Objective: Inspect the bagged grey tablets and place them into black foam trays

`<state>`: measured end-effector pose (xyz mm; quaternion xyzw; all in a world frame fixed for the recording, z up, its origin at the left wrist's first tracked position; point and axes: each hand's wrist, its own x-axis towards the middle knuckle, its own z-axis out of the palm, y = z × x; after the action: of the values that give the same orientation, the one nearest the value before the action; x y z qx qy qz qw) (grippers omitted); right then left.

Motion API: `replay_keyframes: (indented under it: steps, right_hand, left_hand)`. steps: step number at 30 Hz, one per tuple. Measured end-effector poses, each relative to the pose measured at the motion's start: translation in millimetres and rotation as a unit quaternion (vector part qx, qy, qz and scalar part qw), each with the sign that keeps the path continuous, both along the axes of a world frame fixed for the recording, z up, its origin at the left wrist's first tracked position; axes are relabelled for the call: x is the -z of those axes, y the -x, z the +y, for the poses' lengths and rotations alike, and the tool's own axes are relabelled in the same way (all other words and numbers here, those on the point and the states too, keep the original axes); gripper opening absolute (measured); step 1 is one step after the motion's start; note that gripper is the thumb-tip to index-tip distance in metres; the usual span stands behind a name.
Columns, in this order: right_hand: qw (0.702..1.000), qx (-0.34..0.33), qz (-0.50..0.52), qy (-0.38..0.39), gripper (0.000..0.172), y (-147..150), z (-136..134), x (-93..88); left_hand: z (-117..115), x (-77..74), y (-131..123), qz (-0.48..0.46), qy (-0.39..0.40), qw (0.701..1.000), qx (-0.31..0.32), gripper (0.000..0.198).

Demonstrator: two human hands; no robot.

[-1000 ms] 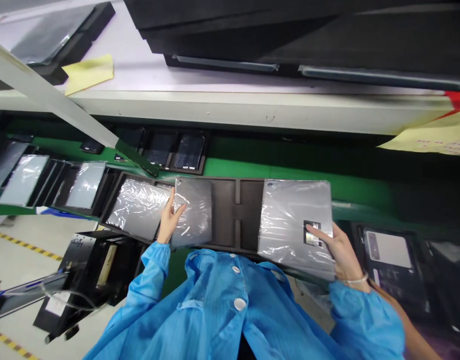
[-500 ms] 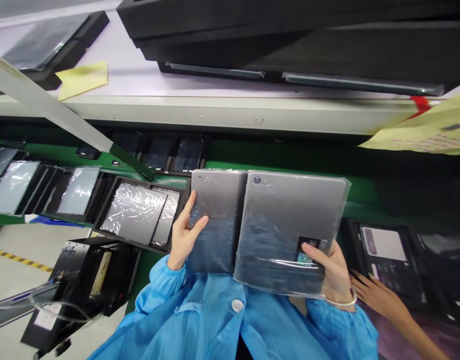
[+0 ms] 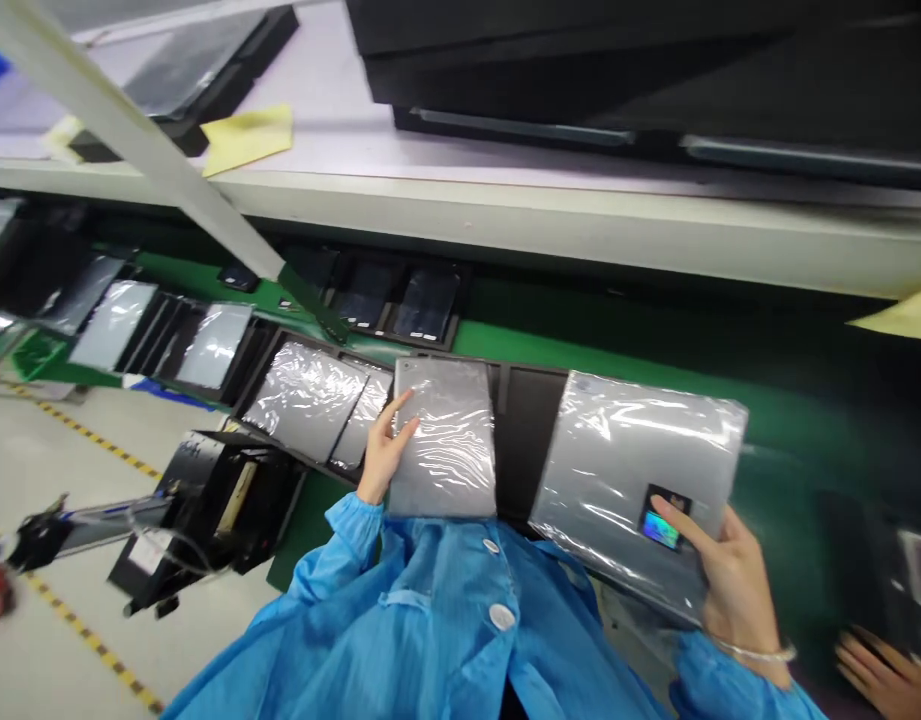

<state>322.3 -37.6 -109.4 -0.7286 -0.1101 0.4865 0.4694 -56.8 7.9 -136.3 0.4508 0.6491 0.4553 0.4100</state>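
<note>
My left hand (image 3: pixel 385 445) grips the left edge of a grey tablet in clear plastic wrap (image 3: pixel 445 440), held over a black tray (image 3: pixel 524 430) on the green belt. My right hand (image 3: pixel 722 570) is closed on the lower right corner of a second, larger wrapped grey tablet (image 3: pixel 632 480), with the thumb beside a small shiny label (image 3: pixel 661 525). The two tablets are apart, with the bare tray slot between them. Blue sleeves cover both my arms.
More black trays with wrapped tablets (image 3: pixel 306 400) line the green conveyor (image 3: pixel 640 345) to the left. A grey shelf (image 3: pixel 505 215) with yellow paper (image 3: pixel 250 135) runs above. A black machine (image 3: pixel 205 510) stands at lower left. Another person's hand (image 3: pixel 880 675) shows at bottom right.
The two tablets, held overlapping and raised half a second ago, are now spread apart and lowered toward the tray. The view has swung to the left.
</note>
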Motion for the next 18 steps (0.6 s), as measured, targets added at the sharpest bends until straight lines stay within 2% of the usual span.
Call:
replay_keyframes:
  steps: [3,6,9,12,15,18]
  right_hand:
    - [0.999,0.019,0.000,0.045,0.072,4,0,-3.0]
    - [0.998,0.003,-0.009,0.060,0.065,5,-1,-6.6]
    - [0.998,-0.012,-0.028,0.060,0.054,4,-4,-8.3]
    - [0.998,0.000,-0.024,0.063,0.054,5,-6,-9.4]
    - [0.998,-0.012,-0.013,0.068,0.051,9,-4,-11.2]
    - [0.998,-0.033,-0.024,0.053,0.044,15,1,-12.4]
  left_hand:
    - [-7,8.9,10,-0.016,0.006,1.000,-0.007,0.069]
    - [-12,19.1,47,0.004,0.044,0.996,-0.077,0.082]
    - [-9,20.1,113,0.037,0.085,0.985,-0.147,0.076]
    - [5,7.3,191,0.072,0.099,0.974,-0.193,0.072]
    - [25,-10.2,257,0.095,0.124,0.970,-0.186,0.069]
    - [42,-19.3,298,0.114,0.165,0.966,-0.161,0.069]
